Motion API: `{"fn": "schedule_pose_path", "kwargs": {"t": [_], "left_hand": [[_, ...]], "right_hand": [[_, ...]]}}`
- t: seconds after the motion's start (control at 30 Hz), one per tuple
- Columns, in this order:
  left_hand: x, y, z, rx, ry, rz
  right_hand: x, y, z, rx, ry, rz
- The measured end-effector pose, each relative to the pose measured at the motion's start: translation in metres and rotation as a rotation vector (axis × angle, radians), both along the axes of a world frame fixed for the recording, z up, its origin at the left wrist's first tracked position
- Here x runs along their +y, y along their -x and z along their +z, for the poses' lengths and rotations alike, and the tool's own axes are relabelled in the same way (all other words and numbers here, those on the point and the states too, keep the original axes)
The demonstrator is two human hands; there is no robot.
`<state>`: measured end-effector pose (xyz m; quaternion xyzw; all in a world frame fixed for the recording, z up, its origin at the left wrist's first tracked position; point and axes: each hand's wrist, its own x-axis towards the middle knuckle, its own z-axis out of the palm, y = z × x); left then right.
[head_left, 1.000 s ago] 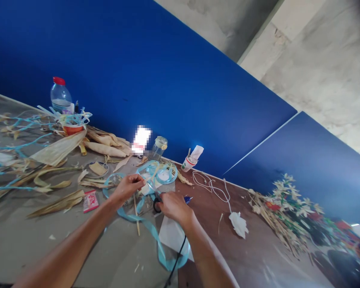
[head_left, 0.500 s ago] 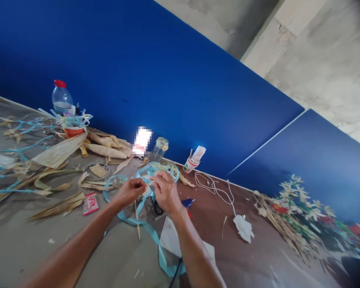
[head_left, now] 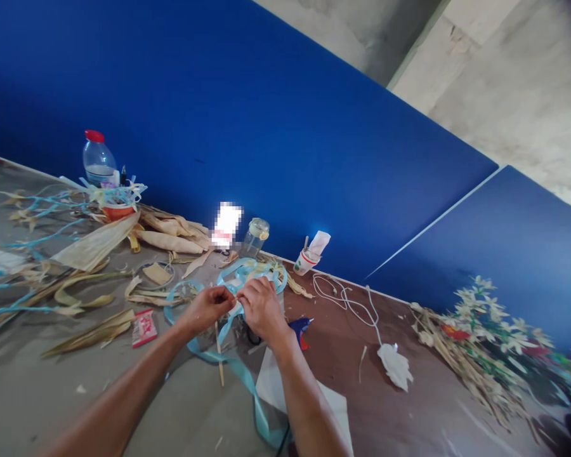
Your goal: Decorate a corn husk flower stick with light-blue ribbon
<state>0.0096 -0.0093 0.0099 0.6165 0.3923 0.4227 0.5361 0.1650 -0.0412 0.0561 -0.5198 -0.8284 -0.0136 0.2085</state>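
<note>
My left hand (head_left: 212, 306) and my right hand (head_left: 262, 308) meet fingertip to fingertip over the table. Both are closed in a pinch around something small and pale, too small and covered to name. Light blue ribbon (head_left: 240, 371) loops behind, beneath and in front of them, trailing toward me. A thin wooden stick (head_left: 220, 365) lies below my left hand. Beside my right wrist is a blue glue gun (head_left: 301, 327), partly hidden by the arm. White paper (head_left: 335, 406) lies under my right forearm.
Dried corn husks (head_left: 171, 241) and a red packet (head_left: 144, 328) lie at left, near a red-capped bottle (head_left: 99, 162). Along the blue partition stand a glass jar (head_left: 255, 236) and a paper cup (head_left: 306, 261). A white cable (head_left: 347, 298) and artificial flowers (head_left: 485, 311) are at right.
My fingertips have come closer together, and the pale piece between them shows less. The view has shifted slightly; the things on the table stay in place.
</note>
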Motion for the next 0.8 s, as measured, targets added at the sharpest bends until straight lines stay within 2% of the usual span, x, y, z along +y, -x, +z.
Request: {"fn": "schedule_pose_path", "kwargs": {"t": [0.1, 0.2, 0.33, 0.43, 0.63, 0.8], "left_hand": [[0.0, 0.0, 0.005, -0.054, 0.043, 0.029], [0.001, 0.0, 0.007, -0.09, 0.079, 0.103], [0.002, 0.0, 0.005, -0.112, 0.043, 0.183], [0.0, -0.003, 0.003, -0.128, -0.022, 0.185], [-0.001, -0.005, -0.001, -0.112, -0.114, 0.163], [-0.001, -0.003, 0.002, -0.073, -0.129, 0.062]], "right_hand": [[-0.001, -0.002, 0.001, 0.146, -0.016, -0.049], [0.001, -0.003, -0.003, 0.412, 0.022, -0.123], [0.008, -0.001, -0.016, 0.91, 0.307, -0.244], [0.009, 0.003, -0.026, 1.178, 0.507, -0.243], [0.005, 0.012, -0.028, 1.348, 0.657, -0.217], [0.006, 0.012, -0.033, 1.409, 0.75, -0.196]]}}
